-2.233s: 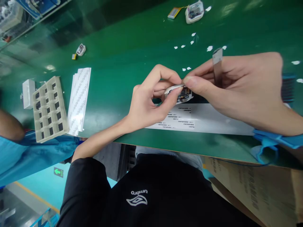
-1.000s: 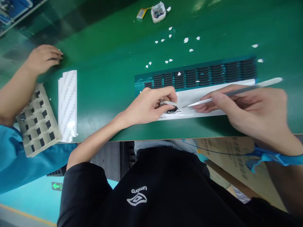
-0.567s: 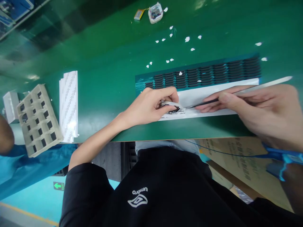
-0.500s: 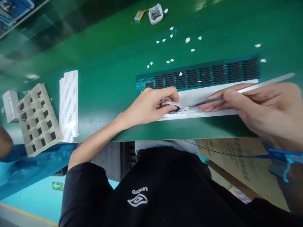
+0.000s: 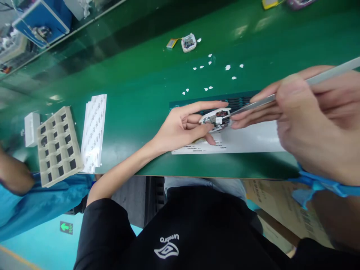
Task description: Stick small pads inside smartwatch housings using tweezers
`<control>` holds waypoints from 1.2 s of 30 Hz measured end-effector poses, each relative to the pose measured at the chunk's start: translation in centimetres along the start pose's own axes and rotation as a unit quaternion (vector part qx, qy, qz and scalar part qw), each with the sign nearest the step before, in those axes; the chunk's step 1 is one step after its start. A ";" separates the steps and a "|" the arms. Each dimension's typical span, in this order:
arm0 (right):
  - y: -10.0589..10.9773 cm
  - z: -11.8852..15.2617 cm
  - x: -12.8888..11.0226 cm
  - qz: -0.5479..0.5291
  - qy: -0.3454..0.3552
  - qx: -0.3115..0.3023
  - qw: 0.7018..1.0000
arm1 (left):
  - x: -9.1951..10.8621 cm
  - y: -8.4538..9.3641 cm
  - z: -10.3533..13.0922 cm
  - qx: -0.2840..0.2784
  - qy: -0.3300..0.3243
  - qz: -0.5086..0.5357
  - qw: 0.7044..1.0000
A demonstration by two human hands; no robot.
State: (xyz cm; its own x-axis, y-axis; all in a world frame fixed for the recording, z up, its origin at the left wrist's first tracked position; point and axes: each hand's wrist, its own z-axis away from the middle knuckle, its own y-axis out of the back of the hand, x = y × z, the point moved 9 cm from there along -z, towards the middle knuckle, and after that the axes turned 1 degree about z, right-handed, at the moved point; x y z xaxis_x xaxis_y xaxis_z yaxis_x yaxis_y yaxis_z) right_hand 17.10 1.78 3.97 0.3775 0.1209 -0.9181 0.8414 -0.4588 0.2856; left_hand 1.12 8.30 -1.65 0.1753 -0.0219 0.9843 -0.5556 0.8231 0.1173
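Note:
My left hand (image 5: 177, 129) grips a small white electronic device (image 5: 216, 123) by its edges, tilted so that its inner parts show. My right hand (image 5: 306, 112) is closed around metal tweezers (image 5: 323, 75), held like a pen. The tweezers' tips touch or nearly touch the device, close to a small white square piece (image 5: 218, 120) on it; whether they pinch anything I cannot tell. Beneath both hands lies a printed white sheet (image 5: 247, 140). Behind it a sheet of dark strips (image 5: 239, 101) is partly covered by my hands.
Small white scraps (image 5: 227, 67) dot the green table (image 5: 135, 112). Farther back is another opened device (image 5: 188, 43) with a battery (image 5: 171, 43). On the left are white printed strips (image 5: 94, 131), a beige compartment tray (image 5: 59, 146) and a co-worker's arm (image 5: 15, 172).
My left hand has lifted and tilted the device off the white sheet, so its inside shows more. The tweezers have followed and now reach its near side. The camera view has shifted.

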 end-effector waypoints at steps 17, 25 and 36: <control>-1.2 -0.1 0.0 -0.029 0.007 -0.045 0.999 | 0.7 -1.3 0.9 -0.042 0.068 -0.025 0.997; -0.8 0.1 0.3 0.006 -0.009 -0.057 0.998 | 0.6 -1.5 1.2 -0.041 0.068 -0.029 0.996; -0.7 0.5 1.3 0.015 -0.044 -0.061 0.997 | 0.4 -1.9 1.1 -0.035 0.081 0.040 0.995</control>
State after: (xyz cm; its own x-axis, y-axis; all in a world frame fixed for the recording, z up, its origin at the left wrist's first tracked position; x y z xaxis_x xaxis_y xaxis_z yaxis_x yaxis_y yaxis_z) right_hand 16.81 1.84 2.45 0.3715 0.0282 -0.9280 0.8733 -0.3499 0.3389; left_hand 1.38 6.14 -1.30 0.2646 0.1311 0.9554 -0.5163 0.8561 0.0255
